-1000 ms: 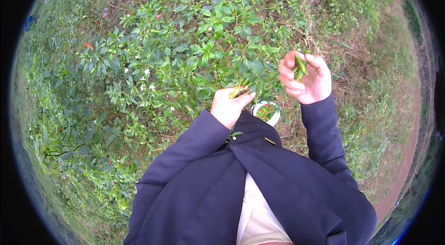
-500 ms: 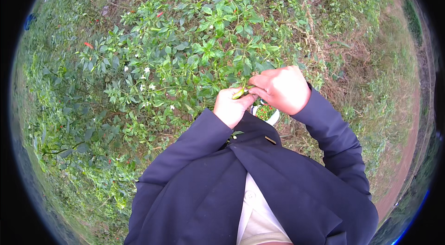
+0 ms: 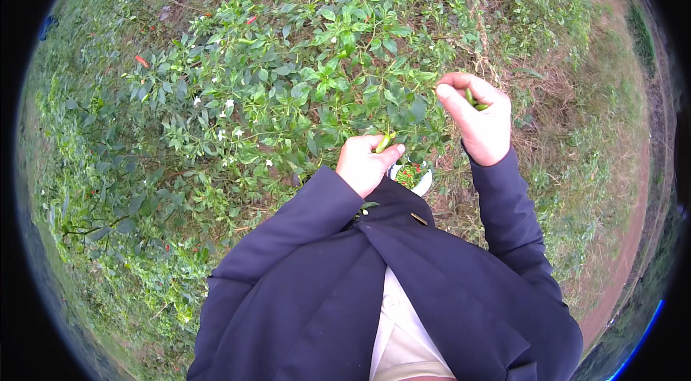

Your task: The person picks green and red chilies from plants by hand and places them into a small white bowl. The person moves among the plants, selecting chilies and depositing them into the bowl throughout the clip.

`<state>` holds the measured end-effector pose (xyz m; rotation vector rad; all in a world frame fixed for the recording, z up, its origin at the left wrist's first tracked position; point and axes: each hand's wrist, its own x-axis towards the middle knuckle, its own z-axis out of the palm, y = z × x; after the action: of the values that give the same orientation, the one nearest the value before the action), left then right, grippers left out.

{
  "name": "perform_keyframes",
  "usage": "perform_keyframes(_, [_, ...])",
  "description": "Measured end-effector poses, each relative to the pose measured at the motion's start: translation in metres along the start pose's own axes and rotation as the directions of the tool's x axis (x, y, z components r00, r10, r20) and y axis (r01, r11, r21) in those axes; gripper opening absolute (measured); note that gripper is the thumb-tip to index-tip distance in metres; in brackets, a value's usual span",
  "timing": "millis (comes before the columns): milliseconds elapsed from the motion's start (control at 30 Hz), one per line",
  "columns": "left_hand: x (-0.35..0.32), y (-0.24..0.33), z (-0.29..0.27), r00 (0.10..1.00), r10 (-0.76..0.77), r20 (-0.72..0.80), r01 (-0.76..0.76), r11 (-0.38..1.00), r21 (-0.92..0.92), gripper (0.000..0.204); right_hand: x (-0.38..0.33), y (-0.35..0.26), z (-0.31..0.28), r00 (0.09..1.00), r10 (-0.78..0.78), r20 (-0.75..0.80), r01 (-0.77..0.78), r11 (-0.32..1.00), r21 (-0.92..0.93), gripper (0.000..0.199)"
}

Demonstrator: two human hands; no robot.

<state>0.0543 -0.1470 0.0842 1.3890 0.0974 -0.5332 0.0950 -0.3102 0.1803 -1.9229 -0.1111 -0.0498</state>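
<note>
My left hand (image 3: 363,165) is closed in front of me, with a yellow-green chili pepper (image 3: 385,142) pinched between thumb and fingers. To its right and farther out, my right hand (image 3: 478,116) is raised, curled around green chili peppers (image 3: 471,99) that show in its palm; thumb and index fingertip meet. Leafy chili plants (image 3: 345,71) spread beyond both hands. Close below my left hand, a white container (image 3: 425,184) holds many red and green chilies (image 3: 409,176); my jacket hides part of it.
A red chili (image 3: 142,61) hangs among leaves at the far left, and another red chili (image 3: 251,20) farther back. White flowers (image 3: 229,104) dot the plants. Dry grass (image 3: 533,114) lies to the right, with a bare dirt path (image 3: 625,237) along the right edge.
My right hand has moved away from my left, rightward and up, and its palm now shows green chilies. The left hand stays nearly in place, still gripping the yellow-green chili.
</note>
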Motion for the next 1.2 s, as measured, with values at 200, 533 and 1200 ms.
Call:
perform_keyframes(200, [0.001, -0.01, -0.001, 1.0, 0.005, 0.03, -0.002, 0.995, -0.101, 0.011, -0.015, -0.003, 0.017, 0.774, 0.07, 0.63, -0.597, 0.412, 0.688, 0.023])
perform_keyframes(533, [-0.015, 0.003, -0.018, 0.979, -0.068, 0.194, 0.092, 0.989, -0.117, 0.008, -0.024, -0.005, 0.03, 0.726, -0.251, 0.64, 0.66, 0.515, -0.547, 0.014])
perform_keyframes(1200, [0.016, -0.05, -0.089, 0.975, 0.081, -0.206, -0.125, 0.969, -0.213, 0.011, -0.015, -0.056, 0.008, 0.757, 0.124, 0.641, -0.64, 0.338, 0.69, 0.042])
